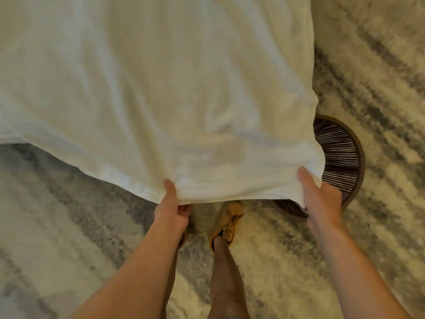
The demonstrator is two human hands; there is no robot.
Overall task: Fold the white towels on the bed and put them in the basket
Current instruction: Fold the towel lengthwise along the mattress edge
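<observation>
As left hand (171, 209) and right hand (322, 196) pinch it, the towel (161, 88) extends away.

Both forearms are bare and reach forward from the lower edge of the view, converging slightly toward the hands. The left hand (171, 209) pinches the near edge of the towel (161, 100), thumb laid on top and fingers curled underneath. The right hand (322, 196) grips the same edge further right, thumb extended on top; its fingers are hidden beneath the fabric. Wrists are roughly straight, in line with the forearms. The hands are apart, at about the same height. One bare leg (226, 275) shows between the arms, its foot planted forward.
</observation>
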